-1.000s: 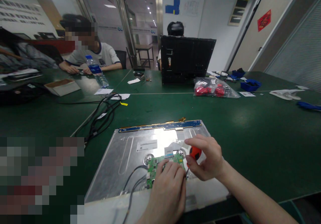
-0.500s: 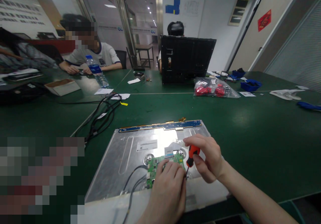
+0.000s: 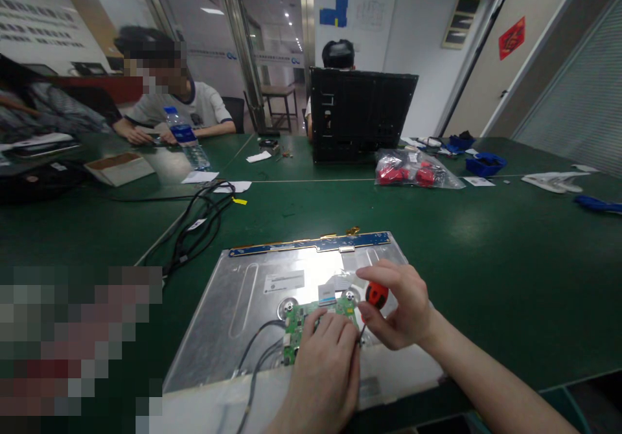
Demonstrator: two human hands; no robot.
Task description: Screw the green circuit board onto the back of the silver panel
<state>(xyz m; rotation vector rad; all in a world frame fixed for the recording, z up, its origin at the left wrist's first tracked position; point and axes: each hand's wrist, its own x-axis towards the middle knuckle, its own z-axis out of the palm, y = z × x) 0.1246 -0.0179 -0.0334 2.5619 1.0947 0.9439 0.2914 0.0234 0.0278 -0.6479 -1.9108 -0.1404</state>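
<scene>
My left hand (image 3: 326, 363) lies over the right part of a green circuit board (image 3: 294, 322), its fingers close together and curled down onto it. Beneath is a silver metal panel (image 3: 214, 337), with a blue circuit strip (image 3: 311, 246) along its far edge. Between the thumb and fingers of my right hand (image 3: 401, 308) is a red and black screwdriver (image 3: 376, 295). Its shaft slants down to the board's right edge, beside my left fingertips; the tip is hidden. Dark cables (image 3: 260, 356) run from the board's left side, and a flat ribbon cable (image 3: 327, 293) meets its far edge.
A black monitor housing (image 3: 364, 113) stands across the green table, by a bag of red parts (image 3: 413, 170). Coiled black cables (image 3: 201, 223) and a water bottle (image 3: 187, 139) are at left. A person (image 3: 179, 107) sits beyond; another is partly hidden behind the housing.
The screwdriver handle has tilted or turned in my right fingers, and the right thumb has moved up and left along it. My left hand and the board stay put.
</scene>
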